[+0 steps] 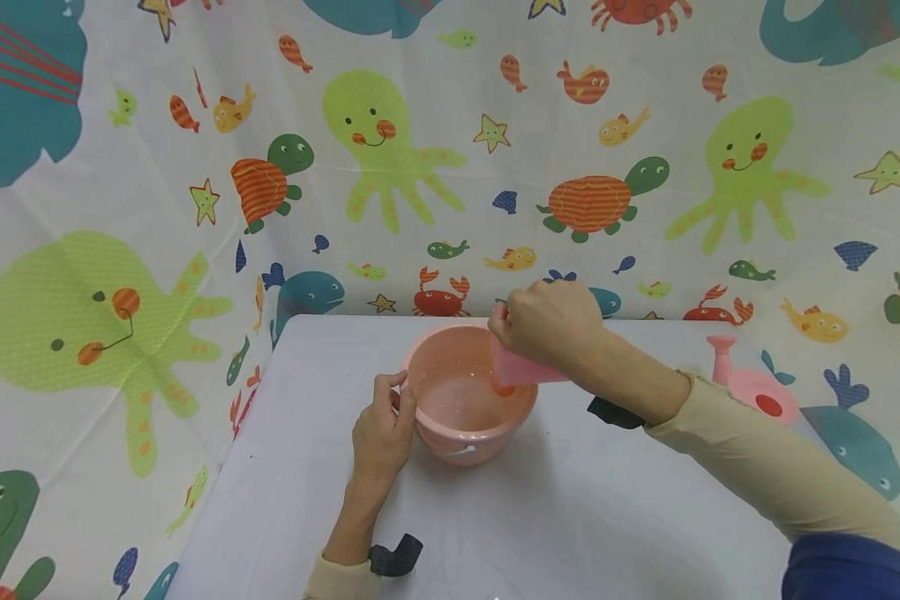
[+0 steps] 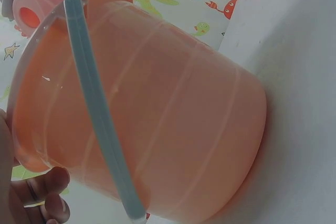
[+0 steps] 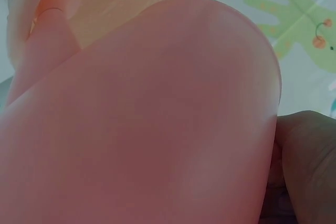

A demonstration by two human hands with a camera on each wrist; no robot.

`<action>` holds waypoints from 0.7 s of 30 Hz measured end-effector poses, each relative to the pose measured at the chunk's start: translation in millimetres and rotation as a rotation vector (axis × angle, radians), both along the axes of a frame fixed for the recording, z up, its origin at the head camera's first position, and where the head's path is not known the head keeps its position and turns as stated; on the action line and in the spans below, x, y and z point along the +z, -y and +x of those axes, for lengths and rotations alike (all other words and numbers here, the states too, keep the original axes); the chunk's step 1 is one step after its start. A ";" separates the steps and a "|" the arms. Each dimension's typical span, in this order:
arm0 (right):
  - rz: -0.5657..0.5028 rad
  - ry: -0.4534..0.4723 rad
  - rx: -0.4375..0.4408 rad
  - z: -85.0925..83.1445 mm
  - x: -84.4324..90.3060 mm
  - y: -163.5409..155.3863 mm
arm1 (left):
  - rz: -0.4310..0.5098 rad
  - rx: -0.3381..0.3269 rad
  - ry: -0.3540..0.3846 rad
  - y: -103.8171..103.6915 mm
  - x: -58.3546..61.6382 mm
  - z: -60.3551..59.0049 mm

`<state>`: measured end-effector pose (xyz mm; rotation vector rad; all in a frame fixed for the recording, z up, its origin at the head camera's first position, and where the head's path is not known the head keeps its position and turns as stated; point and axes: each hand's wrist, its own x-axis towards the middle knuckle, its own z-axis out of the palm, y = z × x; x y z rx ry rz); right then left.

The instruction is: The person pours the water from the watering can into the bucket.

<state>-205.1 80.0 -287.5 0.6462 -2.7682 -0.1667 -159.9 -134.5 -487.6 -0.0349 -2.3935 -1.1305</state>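
Observation:
A pink bucket (image 1: 468,446) stands on the white table with clear liquid inside; its pale handle (image 2: 100,103) hangs down the side. My left hand (image 1: 384,425) grips its rim at the left, fingers (image 2: 50,182) curled near the outer wall. In my right hand (image 1: 558,325) I hold a pink watering can (image 1: 521,367), tilted over the bucket's right side. The can's smooth body (image 3: 157,103) fills the right wrist view, with a narrower spout (image 3: 52,43) beyond it. The right fingers are mostly hidden behind the hand and the can.
Another pink watering can (image 1: 757,392), with a flared spout and a red spot, is at the table's right edge behind my right forearm. A sea-animal print curtain (image 1: 435,167) hangs behind and to the left of the white tabletop (image 1: 300,500).

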 end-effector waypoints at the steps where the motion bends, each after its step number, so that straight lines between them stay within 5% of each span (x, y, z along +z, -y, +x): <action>1: 0.003 0.001 -0.002 0.3 0.1 0.4 | 0.000 0.001 -0.001 0.0 0.0 -0.1; 21: -0.030 -0.029 0.009 -0.1 -3.7 -10.9 | -0.010 0.007 -0.013 -0.3 -1.0 -0.6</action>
